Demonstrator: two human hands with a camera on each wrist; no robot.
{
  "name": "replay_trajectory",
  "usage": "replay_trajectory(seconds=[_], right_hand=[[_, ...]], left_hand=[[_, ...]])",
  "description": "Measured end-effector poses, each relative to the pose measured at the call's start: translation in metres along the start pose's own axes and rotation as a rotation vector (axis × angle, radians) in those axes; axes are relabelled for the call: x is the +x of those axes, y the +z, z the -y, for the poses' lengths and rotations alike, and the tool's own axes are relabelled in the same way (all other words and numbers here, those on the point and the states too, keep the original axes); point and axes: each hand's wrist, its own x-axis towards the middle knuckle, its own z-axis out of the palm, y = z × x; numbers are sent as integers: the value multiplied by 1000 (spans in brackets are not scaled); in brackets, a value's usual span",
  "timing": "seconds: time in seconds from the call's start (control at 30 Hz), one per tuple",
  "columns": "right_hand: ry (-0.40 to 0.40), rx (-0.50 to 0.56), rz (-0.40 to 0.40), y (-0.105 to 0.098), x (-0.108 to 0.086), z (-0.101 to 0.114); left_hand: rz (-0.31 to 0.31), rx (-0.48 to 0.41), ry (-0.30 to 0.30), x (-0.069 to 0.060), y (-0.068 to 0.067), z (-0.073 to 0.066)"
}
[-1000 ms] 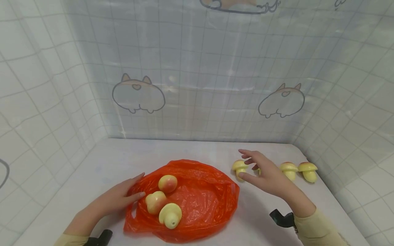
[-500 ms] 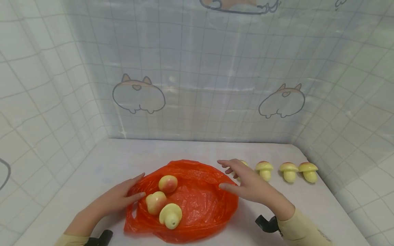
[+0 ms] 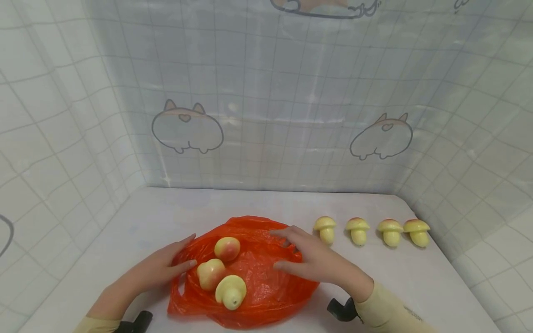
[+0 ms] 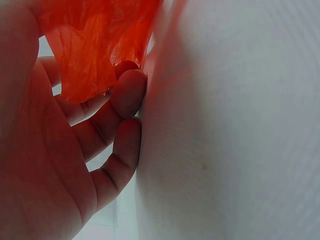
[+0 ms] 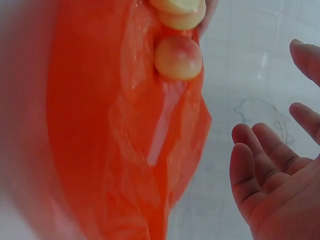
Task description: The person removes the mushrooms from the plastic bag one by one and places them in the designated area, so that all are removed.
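Observation:
A red plastic bag (image 3: 275, 282) lies on the table with its mouth spread open. Three yellow toy mushrooms with pinkish caps, one of them stem up (image 3: 231, 292), lie in its left part. My left hand (image 3: 160, 266) holds the bag's left edge, thumb inside and curled fingers outside; in the left wrist view, the red film (image 4: 95, 50) lies between them. Over the bag's right part hovers my right hand (image 3: 318, 259), fingers spread and holding nothing. The right wrist view shows those spread fingers (image 5: 245, 175) apart from the bag.
Several more toy mushrooms stand in a row at the back right of the white table (image 3: 166, 208), including a leftmost mushroom (image 3: 325, 230) and a rightmost mushroom (image 3: 418, 232). Grid-patterned curtains (image 3: 266, 115) enclose the back and both sides.
My right hand has moved left and toward me, from above the mushroom row to over the bag, uncovering the row. The left hand and the bag's contents have stayed put.

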Motion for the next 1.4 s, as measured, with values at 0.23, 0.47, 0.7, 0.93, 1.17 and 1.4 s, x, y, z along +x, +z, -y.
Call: replay_trajectory(seconds=[0.23,0.47,0.7,0.93,1.17,1.4], right_hand=[[-56,33,41,17,9,4],[-93,104,107,34,16,7],[-121,147,145,46,20,9],[-166,150,183,59,26,6],[-183,116,210,70,28,7],[-206,110,244,80,33,8]], left_hand=[[3,-6,-7,0,0,0],[1,-5,4,1,1,2],[-7,0,16,2,2,3],[-4,-2,20,2,4,4],[-8,3,28,1,4,3],[-18,11,46,1,3,3]])
